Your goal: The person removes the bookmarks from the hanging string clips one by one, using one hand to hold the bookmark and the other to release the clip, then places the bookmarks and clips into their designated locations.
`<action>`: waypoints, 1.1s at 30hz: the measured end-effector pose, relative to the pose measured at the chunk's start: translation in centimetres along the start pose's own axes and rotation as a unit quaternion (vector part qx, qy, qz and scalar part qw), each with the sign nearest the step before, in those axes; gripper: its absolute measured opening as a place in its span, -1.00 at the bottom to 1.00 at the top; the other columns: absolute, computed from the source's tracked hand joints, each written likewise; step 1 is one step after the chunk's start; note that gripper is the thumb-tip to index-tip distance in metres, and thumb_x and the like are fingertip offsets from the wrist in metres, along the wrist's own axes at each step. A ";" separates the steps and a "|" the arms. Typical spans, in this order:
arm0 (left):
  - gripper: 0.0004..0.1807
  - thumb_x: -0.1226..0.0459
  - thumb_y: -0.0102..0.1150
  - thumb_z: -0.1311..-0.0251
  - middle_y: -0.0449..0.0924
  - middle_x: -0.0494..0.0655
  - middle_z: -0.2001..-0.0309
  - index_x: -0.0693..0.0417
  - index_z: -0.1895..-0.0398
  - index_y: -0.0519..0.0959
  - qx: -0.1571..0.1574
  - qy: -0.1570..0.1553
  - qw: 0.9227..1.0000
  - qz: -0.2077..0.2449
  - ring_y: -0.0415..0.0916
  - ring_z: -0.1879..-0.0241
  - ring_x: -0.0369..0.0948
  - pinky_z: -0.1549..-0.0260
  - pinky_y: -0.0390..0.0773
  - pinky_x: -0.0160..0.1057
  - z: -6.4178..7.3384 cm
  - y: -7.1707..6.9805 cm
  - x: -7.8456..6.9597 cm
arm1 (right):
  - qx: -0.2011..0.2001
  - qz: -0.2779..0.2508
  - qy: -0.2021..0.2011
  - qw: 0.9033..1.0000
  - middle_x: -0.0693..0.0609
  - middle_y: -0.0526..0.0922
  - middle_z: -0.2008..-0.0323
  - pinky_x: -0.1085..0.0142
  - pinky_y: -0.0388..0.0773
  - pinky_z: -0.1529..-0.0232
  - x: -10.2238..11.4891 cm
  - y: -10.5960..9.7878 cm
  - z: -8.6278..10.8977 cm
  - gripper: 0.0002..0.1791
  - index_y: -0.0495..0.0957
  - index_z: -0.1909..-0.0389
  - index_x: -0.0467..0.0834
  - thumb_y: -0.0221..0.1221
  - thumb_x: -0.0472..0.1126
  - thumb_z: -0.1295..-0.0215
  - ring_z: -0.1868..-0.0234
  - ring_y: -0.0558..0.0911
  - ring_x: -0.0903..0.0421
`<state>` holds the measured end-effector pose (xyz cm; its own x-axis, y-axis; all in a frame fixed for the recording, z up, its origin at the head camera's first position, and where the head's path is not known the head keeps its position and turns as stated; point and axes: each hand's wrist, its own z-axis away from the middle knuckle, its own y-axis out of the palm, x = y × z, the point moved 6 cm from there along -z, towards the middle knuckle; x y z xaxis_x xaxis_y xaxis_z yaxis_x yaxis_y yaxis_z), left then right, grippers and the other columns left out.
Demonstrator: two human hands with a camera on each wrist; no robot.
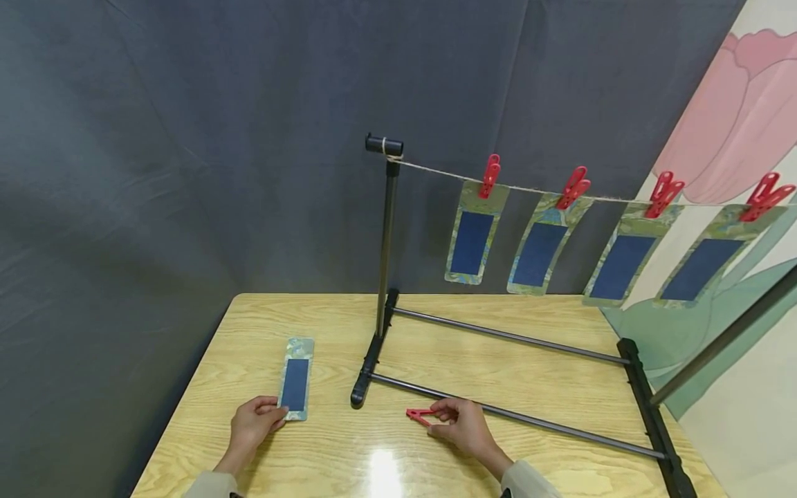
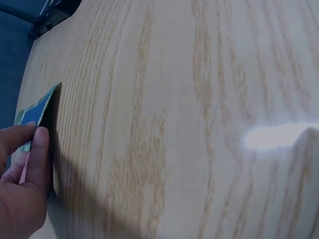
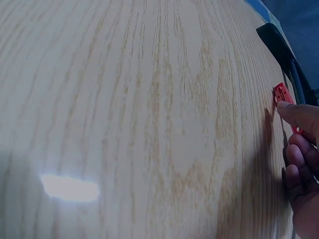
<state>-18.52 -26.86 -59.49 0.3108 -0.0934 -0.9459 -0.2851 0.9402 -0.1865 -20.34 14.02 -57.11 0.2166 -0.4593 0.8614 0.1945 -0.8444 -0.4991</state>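
Observation:
My left hand (image 1: pixel 252 425) pinches the lower end of a bookmark-like card (image 1: pixel 295 380) with a green marbled border and a dark blue panel. In the left wrist view the card (image 2: pixel 34 113) sits between thumb and fingers, its far end tilted up from the wood. To the right, my right hand (image 1: pixel 463 429) holds a red clothespin (image 1: pixel 420 413) by its handle ends, low over the table near the stand's front bar. The right wrist view shows the thumb on the clothespin (image 3: pixel 283 94), with part of it hidden behind the fingers.
A black stand (image 1: pixel 385 249) with metal bars rises from the wooden table (image 1: pixel 336 449). A string (image 1: pixel 429 168) runs from its top to the right. Several similar cards (image 1: pixel 471 242) hang from it by red clothespins (image 1: pixel 490 176). A dark curtain (image 1: pixel 249 138) is behind.

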 end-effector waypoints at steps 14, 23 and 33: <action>-0.75 0.52 0.31 -0.02 0.52 0.01 0.53 0.50 0.23 0.52 -0.007 0.019 0.992 -0.125 0.57 0.60 -0.20 0.57 0.66 -0.29 -0.1 0.6 -1.2 | 0.015 0.058 -0.037 0.998 0.04 0.66 0.39 0.36 0.57 0.44 0.4 0.2 0.1 -0.70 0.68 0.30 -0.24 0.51 -0.32 0.10 0.39 0.57 0.15; -0.78 0.36 0.42 0.03 0.50 -0.07 0.57 0.34 0.38 0.60 -0.013 0.048 0.973 -0.227 0.45 0.56 -0.20 0.61 0.46 -0.29 0.1 0.7 -1.8 | 0.023 0.072 -0.033 0.997 0.05 0.65 0.39 0.37 0.55 0.45 0.4 0.4 0.1 -0.70 0.68 0.30 -0.24 0.51 -0.33 0.10 0.40 0.55 0.16; -0.72 0.31 0.45 0.02 0.51 -0.07 0.55 0.36 0.34 0.59 -0.014 0.059 0.967 -0.247 0.46 0.55 -0.18 0.60 0.45 -0.26 0.3 0.5 -2.1 | 0.018 0.075 -0.036 0.996 0.06 0.62 0.41 0.38 0.53 0.46 0.2 0.3 0.2 -0.70 0.67 0.31 -0.25 0.51 -0.32 0.10 0.41 0.53 0.19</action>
<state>-19.08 -26.09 -57.57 0.3107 -0.5673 -0.7626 -0.1537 0.7618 -0.6293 -20.06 13.68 -57.08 0.3128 -0.5574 0.7691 0.1893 -0.7569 -0.6255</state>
